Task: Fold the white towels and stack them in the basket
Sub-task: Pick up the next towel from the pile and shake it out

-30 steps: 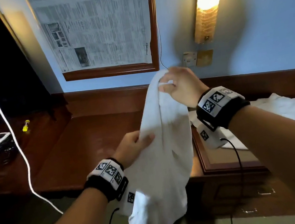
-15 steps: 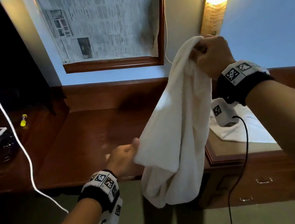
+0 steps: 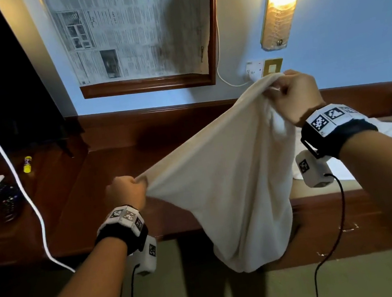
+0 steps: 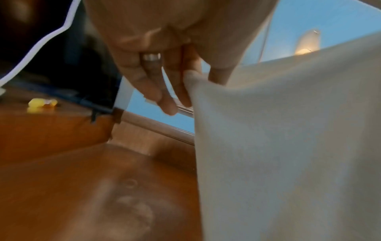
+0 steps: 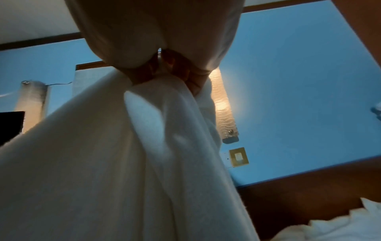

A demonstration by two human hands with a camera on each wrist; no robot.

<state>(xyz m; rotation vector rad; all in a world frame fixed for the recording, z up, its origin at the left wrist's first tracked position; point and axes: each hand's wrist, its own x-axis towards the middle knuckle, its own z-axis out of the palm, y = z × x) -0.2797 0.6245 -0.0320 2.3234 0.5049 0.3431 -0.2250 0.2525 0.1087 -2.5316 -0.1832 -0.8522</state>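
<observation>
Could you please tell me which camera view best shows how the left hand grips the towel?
The left wrist view: the left hand pinches a corner of the towel between thumb and fingers. The head view shows only the hand's back at the towel's edge. The right wrist view misses it.

Towel (image 3: 224, 185) soft matt white cloth; desk (image 3: 106, 178) polished glossy dark wood; newspaper (image 3: 133, 26) matt printed paper, wood frame (image 3: 150, 86).
</observation>
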